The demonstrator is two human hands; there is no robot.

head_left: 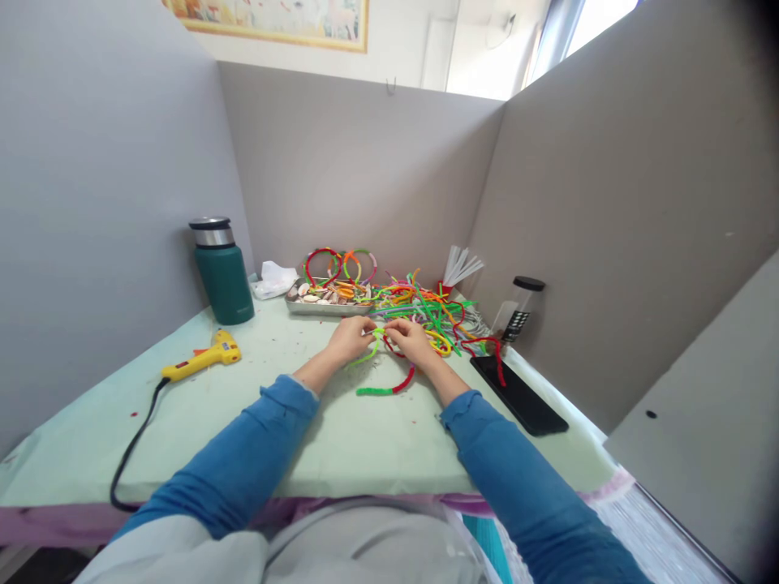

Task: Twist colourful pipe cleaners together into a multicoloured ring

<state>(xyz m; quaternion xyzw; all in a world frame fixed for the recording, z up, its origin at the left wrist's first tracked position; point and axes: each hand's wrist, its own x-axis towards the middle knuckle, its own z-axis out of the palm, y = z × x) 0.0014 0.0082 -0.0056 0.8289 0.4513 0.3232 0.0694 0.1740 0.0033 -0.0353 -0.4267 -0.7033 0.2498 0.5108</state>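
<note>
My left hand and my right hand meet over the middle of the pale green table, both with fingers pinched on a green and red pipe cleaner whose loose end curves toward me on the table. Just behind my hands lies a heap of coloured pipe cleaners. Blue sleeves cover both forearms.
A metal tray with shells and hoop-shaped rings stands at the back. A green flask stands back left, a yellow glue gun with a black cord lies left. A black phone lies right, near a dark-lidded jar. Grey partitions enclose three sides.
</note>
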